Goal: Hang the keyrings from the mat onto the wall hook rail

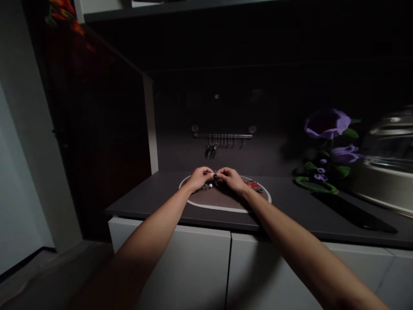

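Observation:
My left hand [200, 176] and my right hand [230, 176] meet above an oval brown mat with a pale rim [222, 209]. Both are closed, thumb and fingertips pinching a small set of keys [216, 176] between them; it looks dark and metallic, and the fingers cover part of it. Below my left hand lies a bunch of keys [204, 187] with a small pale pink ball [211, 185]. To the right of my right wrist, a red item with metal pieces [254, 185] rests on the mat.
On the back wall, a clear rail with hooks [223, 136] carries several hanging keys [211, 150] at its left. Purple crocheted flowers [329, 125] and a large domed pale container [387, 172] stand on the dark counter [138, 198] at right. A shelf [180, 10] overhangs.

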`<state>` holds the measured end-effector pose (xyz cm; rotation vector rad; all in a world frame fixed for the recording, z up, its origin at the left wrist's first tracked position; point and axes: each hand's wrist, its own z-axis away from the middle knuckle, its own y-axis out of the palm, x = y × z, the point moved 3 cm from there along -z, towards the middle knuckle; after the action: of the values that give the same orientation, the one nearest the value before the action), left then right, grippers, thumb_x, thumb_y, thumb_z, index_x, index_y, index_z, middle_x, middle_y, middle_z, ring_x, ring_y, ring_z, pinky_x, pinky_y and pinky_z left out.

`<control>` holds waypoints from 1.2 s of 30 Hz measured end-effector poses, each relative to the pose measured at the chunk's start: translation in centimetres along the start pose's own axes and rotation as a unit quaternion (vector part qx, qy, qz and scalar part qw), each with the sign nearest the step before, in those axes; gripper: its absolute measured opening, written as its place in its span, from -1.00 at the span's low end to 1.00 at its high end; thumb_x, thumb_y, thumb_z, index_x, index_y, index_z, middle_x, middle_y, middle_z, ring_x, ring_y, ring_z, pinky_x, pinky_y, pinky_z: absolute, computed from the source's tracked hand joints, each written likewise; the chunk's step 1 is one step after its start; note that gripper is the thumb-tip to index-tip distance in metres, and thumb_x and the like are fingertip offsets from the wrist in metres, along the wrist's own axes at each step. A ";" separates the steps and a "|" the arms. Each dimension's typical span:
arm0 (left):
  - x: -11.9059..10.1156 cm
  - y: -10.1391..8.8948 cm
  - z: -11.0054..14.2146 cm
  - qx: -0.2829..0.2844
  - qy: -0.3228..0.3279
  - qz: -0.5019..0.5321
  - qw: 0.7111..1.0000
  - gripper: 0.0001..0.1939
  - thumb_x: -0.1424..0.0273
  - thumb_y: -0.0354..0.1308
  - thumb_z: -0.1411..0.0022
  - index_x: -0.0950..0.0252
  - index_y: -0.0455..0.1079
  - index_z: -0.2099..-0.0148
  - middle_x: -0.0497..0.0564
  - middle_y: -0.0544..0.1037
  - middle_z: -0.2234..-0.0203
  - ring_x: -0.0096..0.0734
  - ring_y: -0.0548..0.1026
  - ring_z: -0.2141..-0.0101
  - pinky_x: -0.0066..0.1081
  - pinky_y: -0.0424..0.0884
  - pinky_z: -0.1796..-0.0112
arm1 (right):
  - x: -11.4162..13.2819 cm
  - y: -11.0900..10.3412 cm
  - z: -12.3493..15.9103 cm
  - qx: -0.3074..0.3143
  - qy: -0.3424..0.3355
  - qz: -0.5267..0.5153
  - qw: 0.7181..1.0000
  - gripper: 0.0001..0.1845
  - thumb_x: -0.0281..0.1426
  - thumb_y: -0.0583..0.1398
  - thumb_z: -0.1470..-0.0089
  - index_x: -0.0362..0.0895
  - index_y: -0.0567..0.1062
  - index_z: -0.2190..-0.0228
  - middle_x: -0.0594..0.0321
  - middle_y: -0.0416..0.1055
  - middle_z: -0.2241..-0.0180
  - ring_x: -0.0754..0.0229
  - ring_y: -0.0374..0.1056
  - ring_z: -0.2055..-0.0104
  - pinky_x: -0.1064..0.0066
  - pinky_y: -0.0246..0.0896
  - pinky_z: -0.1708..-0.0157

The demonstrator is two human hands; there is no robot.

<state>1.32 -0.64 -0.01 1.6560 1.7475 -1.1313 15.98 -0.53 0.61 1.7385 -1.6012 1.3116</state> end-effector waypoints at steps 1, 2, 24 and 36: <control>0.0 0.0 0.0 -0.003 0.000 0.005 1.000 -0.87 0.39 0.13 0.03 0.37 0.37 0.40 -0.02 0.47 0.51 -0.50 0.41 0.44 -0.47 0.31 0.33 | -0.1 0.0 0.0 -0.006 0.000 -0.003 1.000 -0.66 -0.18 0.22 0.26 -0.20 0.35 0.51 0.35 0.28 0.57 0.39 0.14 0.53 0.49 0.07 0.46; 0.0 0.0 -0.1 -0.006 0.002 0.009 1.000 -0.87 0.40 0.13 0.03 0.37 0.37 0.40 -0.02 0.47 0.51 -0.50 0.41 0.44 -0.47 0.31 0.33 | -0.1 0.0 -0.1 -0.013 0.000 -0.005 1.000 -0.67 -0.18 0.22 0.26 -0.20 0.35 0.51 0.35 0.28 0.57 0.39 0.14 0.52 0.49 0.07 0.46; 1.6 -2.0 -1.3 -0.198 -0.006 -0.041 0.979 -0.90 0.44 0.04 -0.01 0.35 0.34 0.46 -0.03 0.45 0.60 -0.50 0.38 0.52 -0.50 0.25 0.42 | 3.4 -3.2 -8.3 -0.187 0.040 -0.046 0.980 -0.92 -0.47 0.15 0.11 -0.19 0.30 0.55 0.33 0.25 0.58 0.41 0.19 0.55 0.52 0.17 0.50; 2.1 -2.7 -1.1 -0.240 -0.050 -0.046 0.968 -0.88 0.43 0.01 -0.05 0.35 0.34 0.44 0.00 0.46 0.57 -0.52 0.36 0.56 -0.52 0.24 0.48 | 3.2 -3.0 -10.8 -0.229 0.077 -0.068 0.968 -0.87 -0.56 0.06 0.03 -0.20 0.28 0.57 0.37 0.17 0.71 0.44 0.09 0.68 0.55 0.14 0.59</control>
<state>-1.42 1.65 -0.49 1.2166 1.8622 -0.7332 14.71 7.41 9.11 1.3992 -1.5176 0.8964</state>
